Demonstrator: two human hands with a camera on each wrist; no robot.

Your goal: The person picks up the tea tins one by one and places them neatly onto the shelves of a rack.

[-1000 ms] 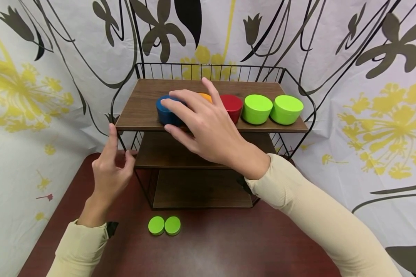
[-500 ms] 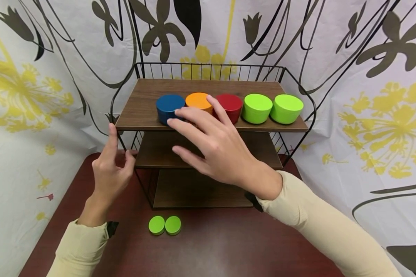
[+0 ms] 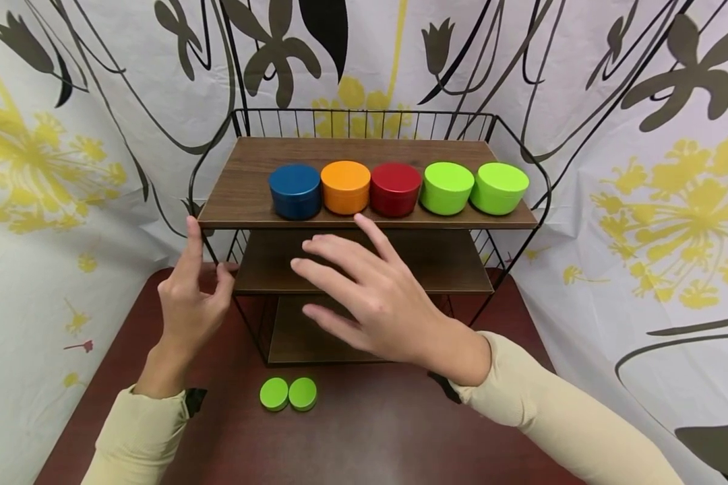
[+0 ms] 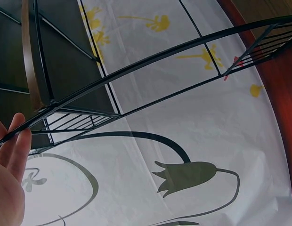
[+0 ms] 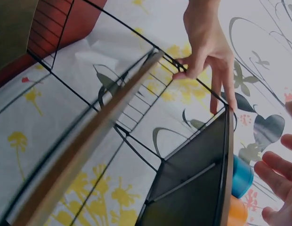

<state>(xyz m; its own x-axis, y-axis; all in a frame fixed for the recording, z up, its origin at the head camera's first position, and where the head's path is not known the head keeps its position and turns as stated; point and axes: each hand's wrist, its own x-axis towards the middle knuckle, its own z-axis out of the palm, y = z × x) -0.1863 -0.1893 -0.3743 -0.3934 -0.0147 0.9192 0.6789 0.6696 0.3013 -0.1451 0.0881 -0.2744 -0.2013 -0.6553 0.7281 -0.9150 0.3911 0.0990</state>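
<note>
A wire rack with wooden shelves (image 3: 257,155) stands on the table. My left hand (image 3: 191,300) holds its left side frame, fingertips around the black wire (image 4: 61,104) in the left wrist view. On the top shelf, near the front edge, a row of round lidded tins runs left to right: blue (image 3: 295,192), orange (image 3: 346,188), red (image 3: 396,190), and two lime green tins (image 3: 447,188). My right hand (image 3: 376,303) hangs in front of the middle shelf, fingers spread, holding nothing. The right wrist view shows the blue tin (image 5: 242,176) near its fingers.
Two small green round discs (image 3: 288,395) lie side by side on the dark red table (image 3: 388,431), in front of the rack. A patterned cloth (image 3: 631,269) hangs behind and at both sides. A low wire rail (image 3: 364,124) edges the top shelf's back.
My right hand has drawn back and down from the blue tin, uncovering the orange and red tins. My left hand stays on the rack, and the tins have kept their places.
</note>
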